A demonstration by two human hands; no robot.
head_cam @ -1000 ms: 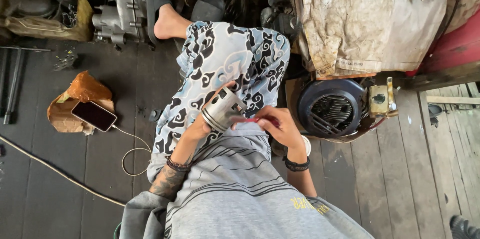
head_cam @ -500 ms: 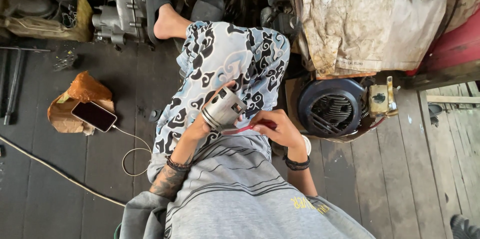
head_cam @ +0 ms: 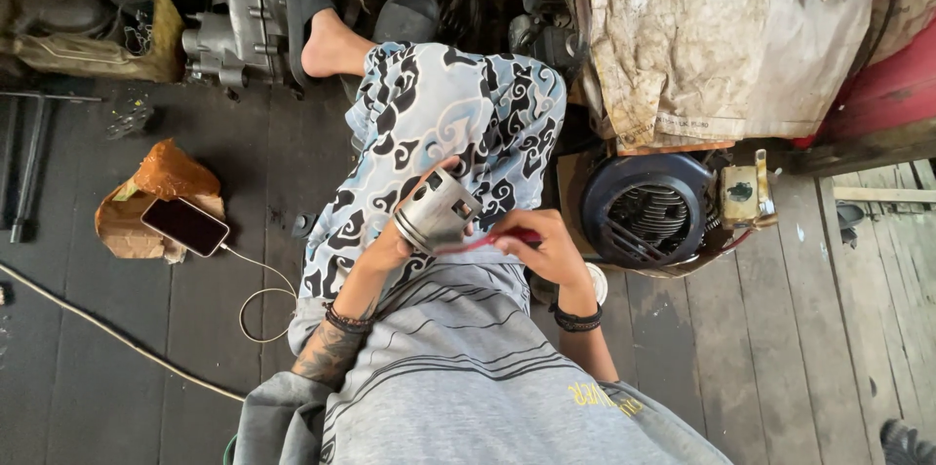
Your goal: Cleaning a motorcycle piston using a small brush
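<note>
Piston [head_cam: 436, 209] sits mid-frame over the lap, left hand [head_cam: 395, 249] curled tight round its skirt at 8 o'clock, right hand [head_cam: 541, 243] at 3 o'clock pinching a red tool [head_cam: 492, 240]; best keep piston steady, strokes short.

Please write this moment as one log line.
left hand: holds metal piston | right hand: holds red tool at piston | phone: on floor
</note>
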